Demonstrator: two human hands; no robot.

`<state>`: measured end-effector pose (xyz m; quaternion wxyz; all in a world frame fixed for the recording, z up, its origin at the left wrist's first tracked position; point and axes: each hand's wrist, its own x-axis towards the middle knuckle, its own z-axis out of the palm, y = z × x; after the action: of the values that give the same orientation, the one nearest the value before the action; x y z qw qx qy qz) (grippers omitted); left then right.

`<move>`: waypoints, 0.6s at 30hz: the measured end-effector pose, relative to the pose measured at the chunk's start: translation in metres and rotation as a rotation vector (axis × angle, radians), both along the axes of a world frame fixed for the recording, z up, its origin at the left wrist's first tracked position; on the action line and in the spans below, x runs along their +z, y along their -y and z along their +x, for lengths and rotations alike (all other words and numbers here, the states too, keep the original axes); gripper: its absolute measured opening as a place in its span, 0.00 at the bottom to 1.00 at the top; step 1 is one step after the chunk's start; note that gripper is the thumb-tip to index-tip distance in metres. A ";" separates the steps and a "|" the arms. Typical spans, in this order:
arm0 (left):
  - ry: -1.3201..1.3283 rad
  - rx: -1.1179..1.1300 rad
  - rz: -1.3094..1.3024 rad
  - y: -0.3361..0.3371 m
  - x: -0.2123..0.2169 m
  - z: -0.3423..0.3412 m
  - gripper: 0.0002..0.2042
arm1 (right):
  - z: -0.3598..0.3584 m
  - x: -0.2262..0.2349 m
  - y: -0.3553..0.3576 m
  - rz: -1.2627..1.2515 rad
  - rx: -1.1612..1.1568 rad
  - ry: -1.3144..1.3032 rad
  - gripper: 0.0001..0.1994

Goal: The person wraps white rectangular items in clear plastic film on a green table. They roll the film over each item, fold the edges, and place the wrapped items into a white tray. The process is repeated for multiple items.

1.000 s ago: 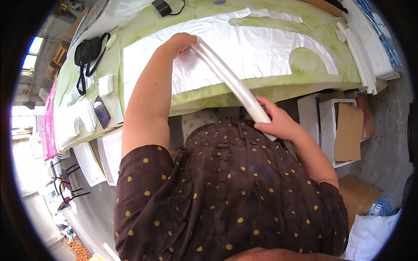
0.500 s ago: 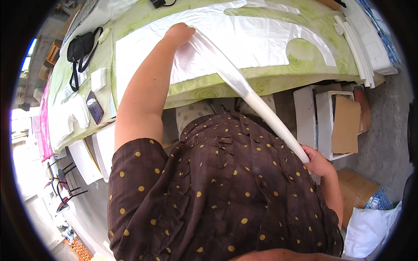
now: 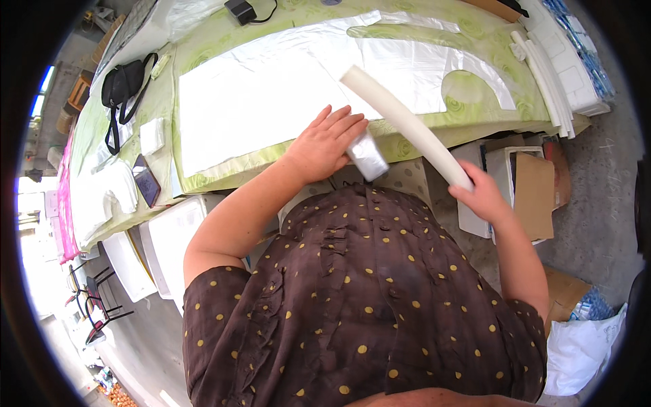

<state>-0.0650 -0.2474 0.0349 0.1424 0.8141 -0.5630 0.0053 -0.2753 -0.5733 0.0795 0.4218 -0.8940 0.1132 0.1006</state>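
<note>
A long, slightly curved white tube (image 3: 413,129) slants up from my right hand (image 3: 481,192), whose fingers are wrapped round its lower end. Its upper end hangs over the table edge, above the shiny white sheet (image 3: 258,102). My left hand (image 3: 329,144) is in front of the table edge, fingers pointing up and right, with a bunched clear plastic sleeve (image 3: 368,156) held at the fingertips and thumb side. The sleeve is apart from the tube, and its part under the hand is hidden.
The table wears a green patterned cloth (image 3: 468,88). On it lie a black bag (image 3: 122,83), a dark flat case (image 3: 146,180), a black device with a cord (image 3: 241,11) and several white tubes (image 3: 546,85). Boxes with a cardboard flap (image 3: 532,186) stand below at right, near a white bag (image 3: 584,353).
The clear sleeve, earlier stretched over the tube's upper end, has come off it. My left hand has come down toward my body; my right hand has raised the tube.
</note>
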 end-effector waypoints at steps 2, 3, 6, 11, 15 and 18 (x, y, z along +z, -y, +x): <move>0.021 0.001 -0.029 -0.007 -0.003 0.001 0.35 | 0.038 0.014 -0.016 -0.156 0.104 0.053 0.28; 0.017 -0.027 -0.066 -0.012 -0.008 0.002 0.34 | 0.057 0.017 -0.020 -0.223 0.179 0.066 0.28; -0.008 -0.113 -0.187 -0.019 -0.016 0.003 0.30 | 0.100 0.008 -0.017 -0.441 0.327 0.164 0.27; 0.011 -0.108 -0.152 -0.020 -0.011 0.001 0.31 | 0.160 -0.005 -0.006 -0.622 0.306 0.246 0.27; -0.021 -0.108 -0.104 -0.019 -0.011 0.004 0.30 | 0.187 -0.003 -0.001 -0.756 0.197 0.262 0.29; -0.097 -0.094 -0.138 -0.019 -0.009 0.006 0.28 | 0.186 -0.008 -0.006 -0.833 0.221 0.514 0.29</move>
<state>-0.0591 -0.2283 0.0256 0.2253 0.7744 -0.5912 -0.0021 -0.0891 -0.5671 0.0713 0.0303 -0.9889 -0.0592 -0.1328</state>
